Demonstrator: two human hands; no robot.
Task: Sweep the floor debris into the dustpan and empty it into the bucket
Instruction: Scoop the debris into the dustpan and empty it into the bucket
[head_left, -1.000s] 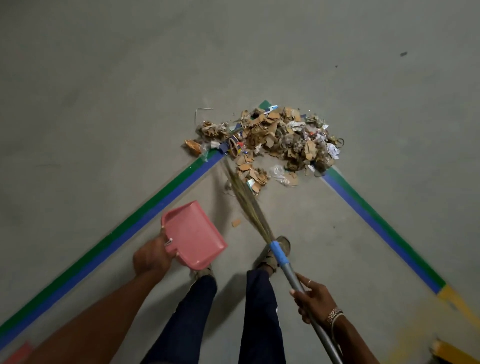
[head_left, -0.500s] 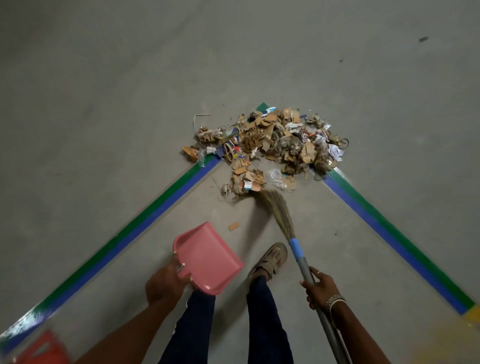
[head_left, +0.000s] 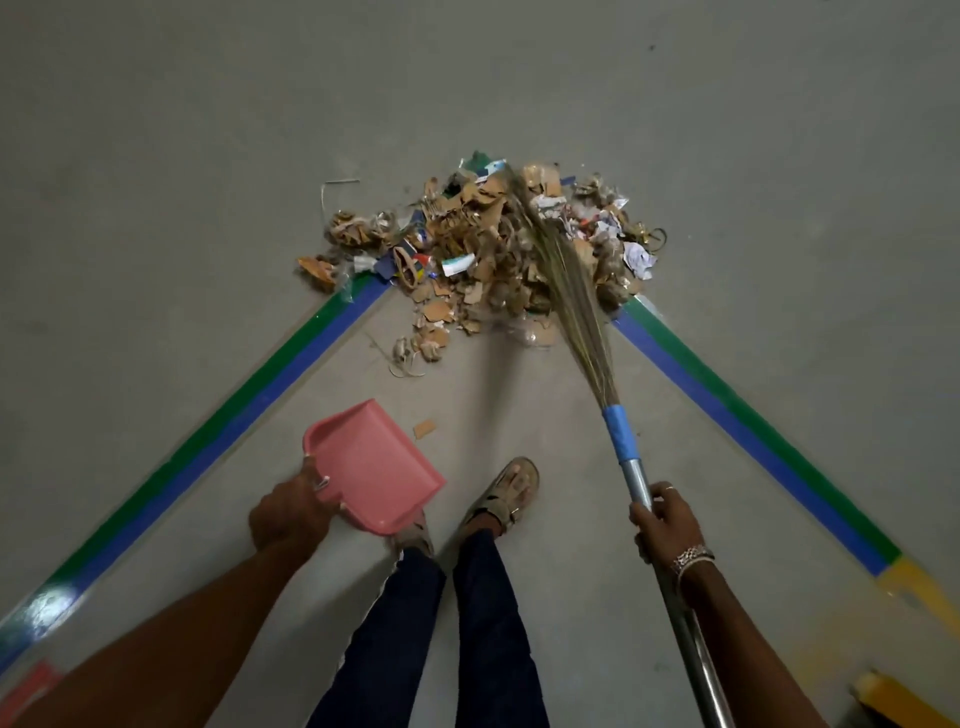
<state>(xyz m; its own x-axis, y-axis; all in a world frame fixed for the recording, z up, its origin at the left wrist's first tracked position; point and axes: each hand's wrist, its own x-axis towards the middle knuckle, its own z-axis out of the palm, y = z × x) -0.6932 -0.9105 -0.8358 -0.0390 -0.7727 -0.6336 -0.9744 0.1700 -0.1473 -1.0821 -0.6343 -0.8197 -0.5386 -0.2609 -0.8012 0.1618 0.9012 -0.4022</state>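
Debris pile (head_left: 498, 254) ahead, well beyond dustpan-holding left hand (head_left: 288, 514)

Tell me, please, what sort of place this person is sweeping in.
Probably a warehouse, factory or workshop floor, though no walls show. The signs are the bare grey concrete floor, the green-and-blue tape lines marking out zones, and the pile of cardboard scraps and packaging bits.

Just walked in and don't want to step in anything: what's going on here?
A person is sweeping. Their right hand grips the broom, its bristles lying across the debris pile. Their left hand holds an empty pink dustpan near their feet, apart from the pile. No bucket is in view.
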